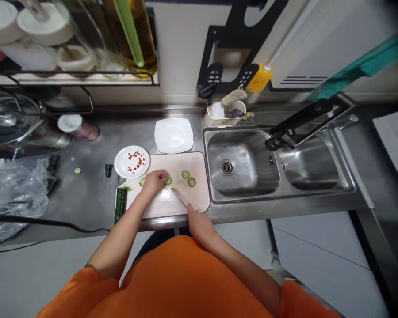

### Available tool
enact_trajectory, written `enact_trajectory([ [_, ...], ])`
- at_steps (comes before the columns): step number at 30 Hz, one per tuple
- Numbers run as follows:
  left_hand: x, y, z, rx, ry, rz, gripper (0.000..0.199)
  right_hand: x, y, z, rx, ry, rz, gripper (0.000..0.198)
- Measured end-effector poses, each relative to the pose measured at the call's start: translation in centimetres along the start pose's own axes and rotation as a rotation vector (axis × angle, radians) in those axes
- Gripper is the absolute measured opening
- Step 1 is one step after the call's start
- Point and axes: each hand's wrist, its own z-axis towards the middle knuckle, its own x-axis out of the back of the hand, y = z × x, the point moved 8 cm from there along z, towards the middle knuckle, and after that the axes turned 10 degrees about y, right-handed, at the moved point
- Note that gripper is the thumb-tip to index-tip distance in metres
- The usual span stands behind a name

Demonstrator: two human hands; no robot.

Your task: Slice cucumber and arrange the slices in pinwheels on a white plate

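Reader: Where is the cut material located?
Technician: Thin, round cucumber slices (191,181), pale green with dark rims, lie at the centre of the frame. They rest on the cutting board (199,196), a smooth, pale rectangle with rounded corners and a dark edge.

Reader: State of the right hand?
Technician: The right hand (199,223), below centre, grasps the handle end of the knife (179,197). The narrow metal blade slants toward upper left.

Reader: And the left hand?
Technician: The left hand (155,181) has bent fingers, with the fingertips at one slice. Whether they pinch it, I cannot tell.

Reader: Adjacent items?
Technician: At the board's left edge lies a cucumber length (120,205), dark green, bumpy and cylindrical. Above it, a round white plate (119,165) carries small red pieces (137,162) and overlaps the board's corner. Just above the board sits a glossy white plate, square with rounded corners (173,134).

Reader: Outer surroundings?
Technician: Brushed-metal counter (86,185); steel double sink (248,145), right of centre; crumpled, clear plastic bag (16,194), far left.
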Motion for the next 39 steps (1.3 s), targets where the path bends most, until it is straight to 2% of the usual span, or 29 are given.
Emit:
enact_trajectory([
  [3, 0.2, -0.6, -0.9, -0.082, 0.018, 0.020, 0.015, -0.1, -0.1, -0.1, 0.001, 0.003, -0.016, 0.043],
  [6, 0.3, -0.9, -2.0, -0.187, 0.140, 0.025, 0.018, 0.0, -0.3, -0.1, 0.006, 0.013, -0.031, 0.044],
  [10, -0.2, -2.3, -3.6, -0.200, 0.267, 0.064, 0.031, 0.1, -0.4, 0.1, 0.009, 0.044, -0.037, 0.043],
  [15, -0.6, -2.8, -4.4, -0.208, 0.332, 0.042, 0.026, 0.8, -1.4, 0.8, 0.019, 0.127, -0.068, 0.040],
  [23, -0.6, -2.7, -4.2, -0.214, 0.352, 0.006, 0.024, 1.6, -3.4, 1.9, 0.043, 0.152, -0.076, 0.033],
  [39, -0.7, -2.7, -4.3, -0.223, 0.360, -0.025, 0.025, 1.8, -3.7, 2.2, 0.023, 0.122, -0.085, 0.035],
])
